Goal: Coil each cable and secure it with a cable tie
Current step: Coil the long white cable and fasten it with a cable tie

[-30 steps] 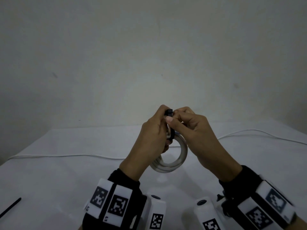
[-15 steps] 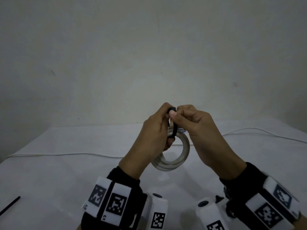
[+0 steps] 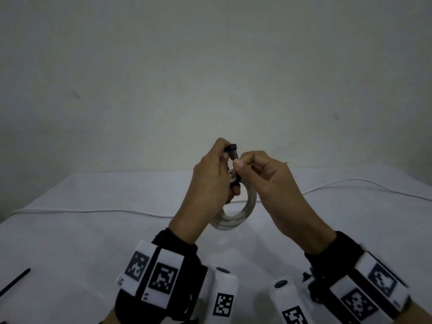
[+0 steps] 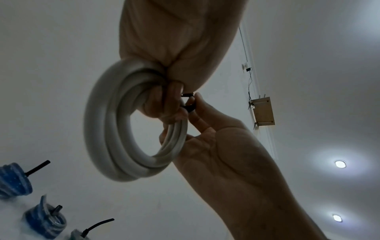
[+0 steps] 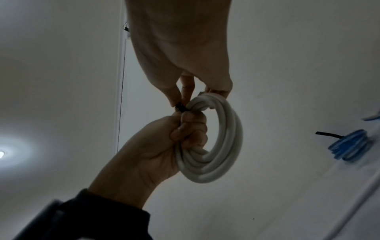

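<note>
The white table [image 3: 70, 242] filled the near ground, with one loose white cable [image 3: 81, 210] lying uncoiled across its far side and a spare black tie [image 3: 14, 282] at the near left edge. In the wrist views, blue coils [image 4: 14, 181], each with a black tie tail sticking out, sat on the table, so by my reading part of the job was already done.

Above the table's middle, clear of the surface, hung the white coiled cable [image 3: 236, 218]. The left hand [image 3: 210, 183] gripped it, fingers curled through the ring and clamping the turns together at the top. The right hand [image 3: 264, 178] was closed in a pinch, thumb and forefinger holding the black cable tie [image 3: 233, 153] where it wrapped the bundle beside the left fingers.

The step in hand looked like closing the tie round the coil. Whether the tail had entered the head could not be told. To do it well, the left hand should keep all turns stacked flat so none slips outside the band. The right should steer the tail squarely into the head, then draw it snug, not so hard that the cable kinks. The left fingertips sat close to the band and could be caught under it.
</note>
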